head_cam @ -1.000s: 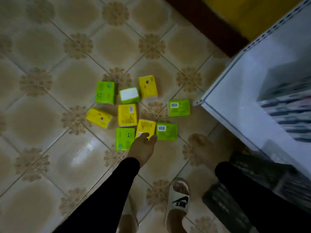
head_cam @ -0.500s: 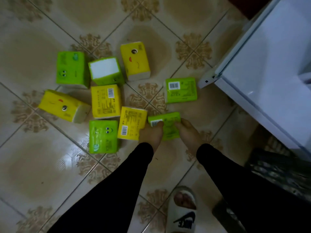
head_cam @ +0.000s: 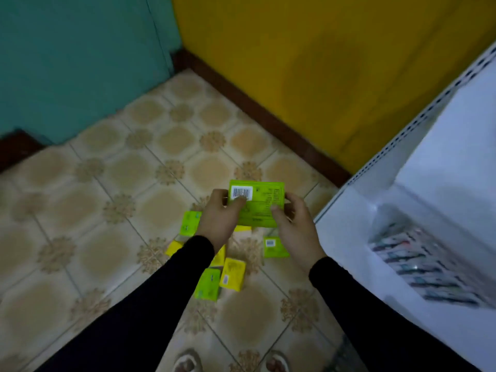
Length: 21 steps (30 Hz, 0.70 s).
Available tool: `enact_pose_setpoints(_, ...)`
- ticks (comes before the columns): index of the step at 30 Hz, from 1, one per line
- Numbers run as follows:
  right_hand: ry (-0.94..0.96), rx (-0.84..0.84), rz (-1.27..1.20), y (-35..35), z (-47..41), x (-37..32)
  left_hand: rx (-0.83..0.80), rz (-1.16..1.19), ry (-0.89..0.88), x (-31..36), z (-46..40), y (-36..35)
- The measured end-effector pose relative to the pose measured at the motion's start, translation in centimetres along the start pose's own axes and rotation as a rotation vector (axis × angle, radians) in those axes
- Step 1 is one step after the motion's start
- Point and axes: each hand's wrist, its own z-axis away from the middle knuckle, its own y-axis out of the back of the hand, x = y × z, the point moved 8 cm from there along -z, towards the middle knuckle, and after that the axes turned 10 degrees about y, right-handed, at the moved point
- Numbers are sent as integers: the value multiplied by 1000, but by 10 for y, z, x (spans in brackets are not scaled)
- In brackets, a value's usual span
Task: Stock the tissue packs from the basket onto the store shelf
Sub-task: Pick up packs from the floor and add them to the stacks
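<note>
A green tissue pack point(head_cam: 261, 205) with a barcode facing up is held above the floor between both hands. My left hand point(head_cam: 220, 218) grips its left end, thumb on the barcode. My right hand point(head_cam: 294, 226) grips its right end, thumb on top. Several more green and yellow tissue packs point(head_cam: 232, 273) lie on the tiled floor below, partly hidden by my arms. The white store shelf point(head_cam: 434, 189) stands to the right. The basket is not visible.
The patterned tile floor point(head_cam: 107, 210) spreads to the left. A teal wall point(head_cam: 75, 60) and a yellow wall point(head_cam: 308, 65) with a dark skirting meet at the back corner. Striped goods point(head_cam: 418, 261) sit on a lower shelf level. My sandalled feet point(head_cam: 188, 363) show at the bottom.
Both hands have lifted the green pack off the floor to well above the other packs. The view has tilted upward as I rose, showing the walls.
</note>
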Motion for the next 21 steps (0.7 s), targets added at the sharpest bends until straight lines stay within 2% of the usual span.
enact_pose_setpoints(5,235,28,-32,46,31,-179,15,8,-281,149,121,61)
enact_pose_setpoints(10,420,54,13,94,88,-320,27,-36,-495,249,237,102)
enact_pose_setpoints(15,524,165,-29,148,146,-421,-16,-90,-657,330,338,118)
enact_pose_setpoints(21,611,361,53,216,241,-485,-127,-194,-847,380,445,105)
